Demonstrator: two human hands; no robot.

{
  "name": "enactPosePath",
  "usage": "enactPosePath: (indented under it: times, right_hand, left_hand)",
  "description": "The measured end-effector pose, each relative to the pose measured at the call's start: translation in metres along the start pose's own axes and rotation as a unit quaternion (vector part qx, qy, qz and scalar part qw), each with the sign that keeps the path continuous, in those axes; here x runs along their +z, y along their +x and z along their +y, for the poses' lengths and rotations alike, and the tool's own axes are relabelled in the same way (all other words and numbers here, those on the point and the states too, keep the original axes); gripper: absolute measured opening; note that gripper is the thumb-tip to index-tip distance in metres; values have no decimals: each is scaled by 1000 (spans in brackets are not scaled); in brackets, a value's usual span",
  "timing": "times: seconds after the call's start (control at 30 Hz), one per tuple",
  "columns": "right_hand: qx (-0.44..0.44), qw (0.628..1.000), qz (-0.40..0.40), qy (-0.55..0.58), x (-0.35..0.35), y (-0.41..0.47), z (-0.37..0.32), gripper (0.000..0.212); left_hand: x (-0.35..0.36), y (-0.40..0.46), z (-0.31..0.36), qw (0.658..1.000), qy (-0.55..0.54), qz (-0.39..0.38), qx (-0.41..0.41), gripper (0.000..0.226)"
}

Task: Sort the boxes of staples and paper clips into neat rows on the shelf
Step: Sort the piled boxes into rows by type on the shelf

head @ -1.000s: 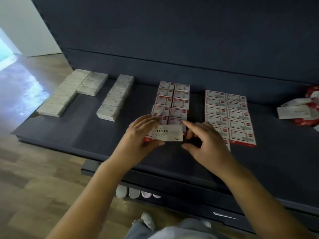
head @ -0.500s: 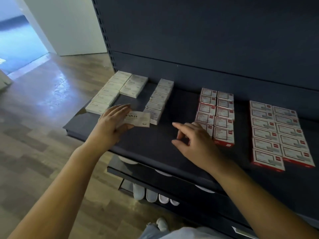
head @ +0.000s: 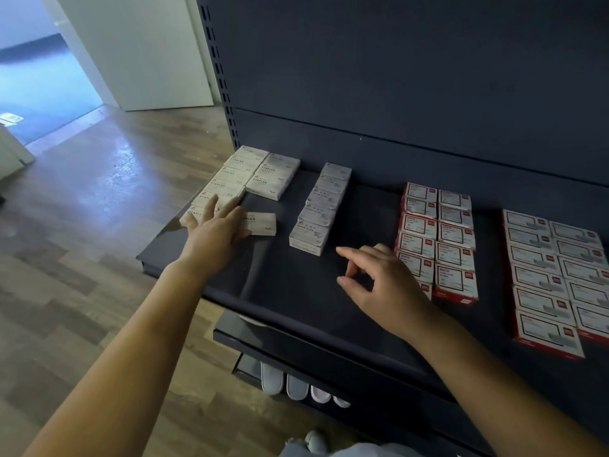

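My left hand [head: 216, 230] holds a white staples box [head: 262, 224] by its left end, low over the dark shelf [head: 296, 291]. The box sits just in front of the shorter of two rows of white staples boxes [head: 263, 178] at the shelf's left end. To its right is one row of white paper clip boxes [head: 321, 209]. My right hand [head: 379, 282] hovers over the middle of the shelf with fingers loosely curled, holding nothing. Beside it stand two rows of red-and-white boxes [head: 440, 239], and two more rows [head: 553, 278] further right.
The shelf's dark back panel [head: 395, 94] rises behind the rows. A lower shelf [head: 290, 379] below the front edge holds white items. Wooden floor [head: 82, 258] lies to the left, past the shelf's left edge.
My left hand has carried the staples box leftward from the red rows to the white staples rows. My right hand let go of it and stayed over the shelf's middle.
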State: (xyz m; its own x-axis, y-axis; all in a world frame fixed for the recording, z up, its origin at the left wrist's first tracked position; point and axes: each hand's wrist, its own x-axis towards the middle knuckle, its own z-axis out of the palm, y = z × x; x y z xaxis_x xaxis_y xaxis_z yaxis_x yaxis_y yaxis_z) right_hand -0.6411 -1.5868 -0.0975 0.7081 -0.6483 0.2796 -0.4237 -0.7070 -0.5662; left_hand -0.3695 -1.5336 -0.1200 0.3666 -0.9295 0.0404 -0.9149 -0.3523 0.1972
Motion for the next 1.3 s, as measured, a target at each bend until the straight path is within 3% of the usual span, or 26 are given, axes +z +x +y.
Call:
enactPosePath:
  times: [0.13, 0.4, 0.67, 0.8, 0.93, 1.03, 1.3]
  right_hand:
    - [8, 1000, 7, 3, 0, 5, 4, 42]
    - [16, 1000, 25, -7, 0, 17, 9, 41]
    - [26, 999, 40, -14, 0, 23, 14, 41]
    - [23, 999, 40, -14, 3, 24, 14, 40]
    - [16, 999, 41, -18, 5, 27, 13, 40]
    - [13, 999, 45, -23, 7, 31, 11, 41]
    - [16, 998, 49, -26, 9, 34, 10, 44]
  left_hand:
    - [4, 18, 3, 998, 45, -36, -6, 47]
    - [0, 52, 3, 995, 86, -37, -15, 51]
    - [14, 56, -11, 996, 36, 64, 55, 40]
    - [14, 55, -13, 994, 8, 76, 75, 29]
    - [10, 53, -1, 999, -21, 28, 16, 68]
    - [14, 55, 7, 999, 24, -21, -25, 88]
    - [16, 55, 11, 998, 51, -7, -23, 81]
